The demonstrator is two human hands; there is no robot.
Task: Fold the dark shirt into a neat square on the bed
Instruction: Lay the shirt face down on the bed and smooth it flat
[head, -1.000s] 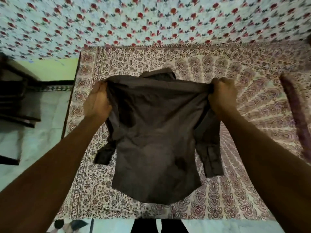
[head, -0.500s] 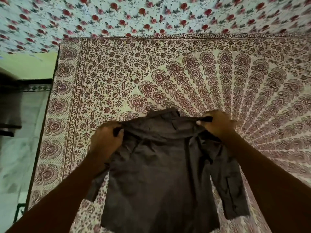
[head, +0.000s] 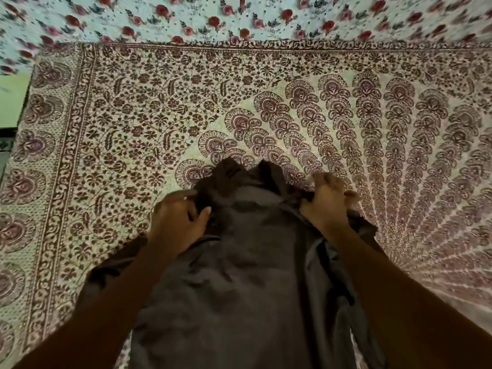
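The dark grey shirt (head: pixel 247 275) lies back-up on the patterned bedspread (head: pixel 159 123), collar pointing away from me. My left hand (head: pixel 177 222) holds the left shoulder with the thumb over the fabric. At the right shoulder, my right hand (head: pixel 326 206) grips bunched cloth in curled fingers. Both sleeves spread out under my forearms, partly hidden. The shirt's hem runs out of view at the bottom.
The bed's left edge (head: pixel 24 107) borders a green wall and floor strip. A floral rose-print fabric (head: pixel 239 20) covers the far side beyond the bedspread. Open bedspread extends to the left, right and beyond the collar.
The shirt has come down from being held up in the air to lying on the bedspread. Both hands went down with it and stayed on the shoulders. The camera moved closer over the bed.
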